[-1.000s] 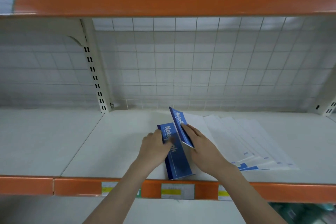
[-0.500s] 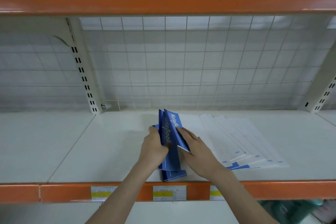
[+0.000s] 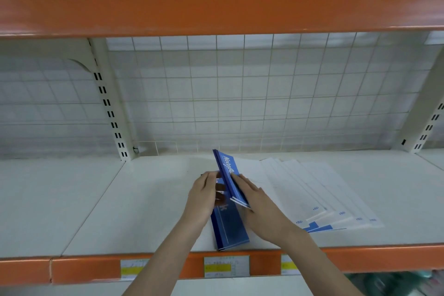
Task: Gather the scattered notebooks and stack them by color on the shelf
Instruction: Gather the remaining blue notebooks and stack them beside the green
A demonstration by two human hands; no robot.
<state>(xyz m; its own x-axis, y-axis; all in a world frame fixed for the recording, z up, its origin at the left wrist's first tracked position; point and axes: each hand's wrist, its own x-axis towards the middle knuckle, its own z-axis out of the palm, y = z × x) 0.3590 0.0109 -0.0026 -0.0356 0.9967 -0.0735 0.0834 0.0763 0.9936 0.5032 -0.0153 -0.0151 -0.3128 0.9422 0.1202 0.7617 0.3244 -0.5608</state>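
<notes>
Blue notebooks with white lettering lie in a small pile on the white shelf, near its front edge. More blue notebooks stand on edge above the pile, tilted, pinched between both hands. My left hand presses their left face, fingers curled over the pile. My right hand lies flat against their right face. To the right, several notebooks lie fanned out face down, showing white backs with blue corners at the front.
A white wire grid closes the back of the shelf. An orange beam of the upper shelf runs overhead, with boxes on it. The orange front rail carries price labels. Slotted uprights stand at left and right.
The upright blue notebooks have been pushed together into one closed bundle between my hands. One blue notebook now lies flat below them. The view has tilted up slightly.
</notes>
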